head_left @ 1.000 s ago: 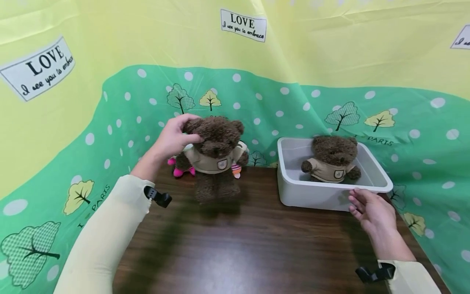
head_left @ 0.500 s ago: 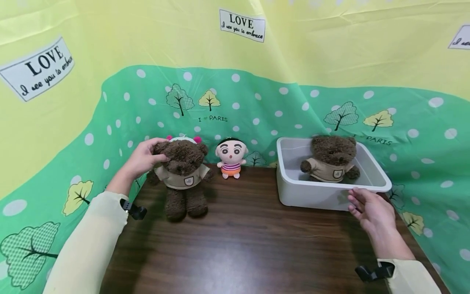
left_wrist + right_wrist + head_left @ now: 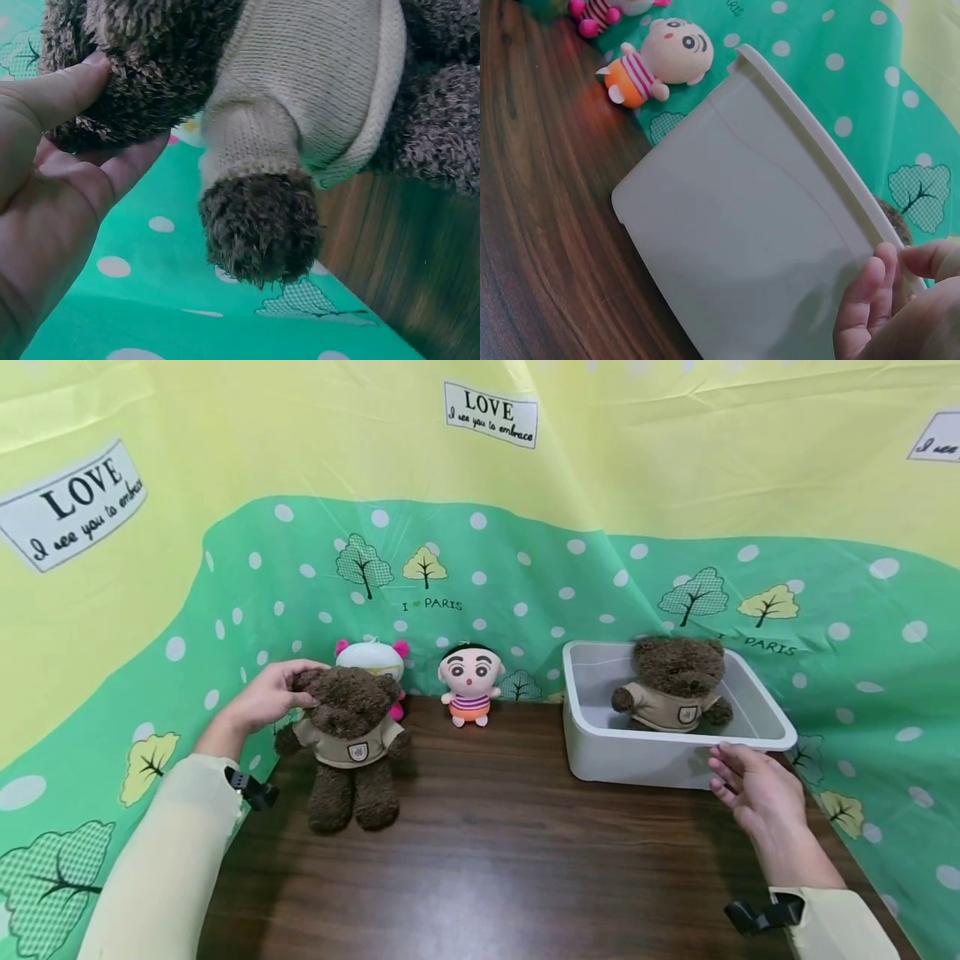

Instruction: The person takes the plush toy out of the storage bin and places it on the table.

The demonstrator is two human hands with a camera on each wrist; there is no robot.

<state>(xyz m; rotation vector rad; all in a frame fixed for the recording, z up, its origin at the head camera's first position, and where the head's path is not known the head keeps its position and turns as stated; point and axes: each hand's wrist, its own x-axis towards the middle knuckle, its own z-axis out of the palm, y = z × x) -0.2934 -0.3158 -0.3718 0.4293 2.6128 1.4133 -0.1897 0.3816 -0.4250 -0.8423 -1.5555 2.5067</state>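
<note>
On the left of the head view, a brown teddy bear in a beige knitted sweater hangs upright at the table's left side. My left hand grips it by the side of its head; in the left wrist view the thumb and fingers pinch the dark fur. My right hand holds the front rim of a light grey bin, thumb over the edge and fingers outside, as the right wrist view shows. A second brown teddy bear in a like sweater sits inside that bin.
A small plush doll with a striped top stands against the patterned cloth at the back. Left of it, a white and pink plush toy is partly hidden behind the held bear. Brown wooden table lies in front.
My left hand has carried the teddy bear left and nearer to me, uncovering the striped doll and part of the pink plush toy. My right hand stays on the bin's rim.
</note>
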